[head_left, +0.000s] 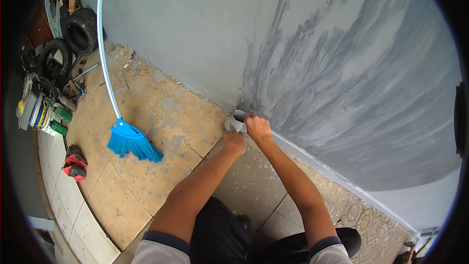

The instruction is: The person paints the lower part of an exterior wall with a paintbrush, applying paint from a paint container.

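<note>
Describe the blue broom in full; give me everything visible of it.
The blue broom has a long, pale blue pole, a bright blue, plastic-looking cap and blue bristles that flare outward. The pole looks curved in this fisheye view and leaves at the upper edge, so its top and any support there are out of sight. The bristles meet tan, grey-spotted floor tiles. Neither the left hand nor the right hand touches it.
</note>
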`<action>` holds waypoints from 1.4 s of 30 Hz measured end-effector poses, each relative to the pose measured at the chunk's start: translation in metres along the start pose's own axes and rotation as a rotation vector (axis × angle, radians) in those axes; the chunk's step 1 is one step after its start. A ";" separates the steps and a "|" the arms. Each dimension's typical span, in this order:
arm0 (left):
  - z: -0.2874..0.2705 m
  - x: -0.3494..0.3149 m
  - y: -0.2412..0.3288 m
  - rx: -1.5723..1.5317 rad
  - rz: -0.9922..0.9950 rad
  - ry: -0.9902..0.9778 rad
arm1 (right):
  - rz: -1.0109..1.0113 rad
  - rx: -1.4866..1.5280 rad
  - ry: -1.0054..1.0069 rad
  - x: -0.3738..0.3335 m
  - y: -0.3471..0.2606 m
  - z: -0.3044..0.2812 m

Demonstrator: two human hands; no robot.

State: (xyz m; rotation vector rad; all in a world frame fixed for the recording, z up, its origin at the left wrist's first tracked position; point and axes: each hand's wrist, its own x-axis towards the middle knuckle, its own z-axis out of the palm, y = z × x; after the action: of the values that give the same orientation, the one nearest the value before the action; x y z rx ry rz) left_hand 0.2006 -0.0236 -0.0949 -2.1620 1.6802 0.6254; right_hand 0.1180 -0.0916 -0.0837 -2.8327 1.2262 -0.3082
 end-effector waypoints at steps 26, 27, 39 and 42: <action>0.002 0.005 0.013 0.186 -0.102 -0.095 | 0.142 0.134 0.201 -0.042 0.010 -0.048; 0.006 0.008 0.014 0.190 -0.093 -0.089 | 0.235 0.203 0.256 -0.050 0.015 -0.054; 0.001 0.013 0.001 0.243 -0.048 -0.081 | 0.820 1.817 -0.369 -0.200 0.090 -0.154; -0.013 0.010 0.005 0.252 -0.070 -0.141 | 0.842 2.076 -0.429 -0.253 0.110 -0.178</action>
State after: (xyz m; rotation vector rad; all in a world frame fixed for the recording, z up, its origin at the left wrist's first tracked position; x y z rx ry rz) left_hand 0.2000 -0.0396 -0.0895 -1.9435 1.5147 0.5045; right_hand -0.1645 0.0240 0.0366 -0.5213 0.8080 -0.4313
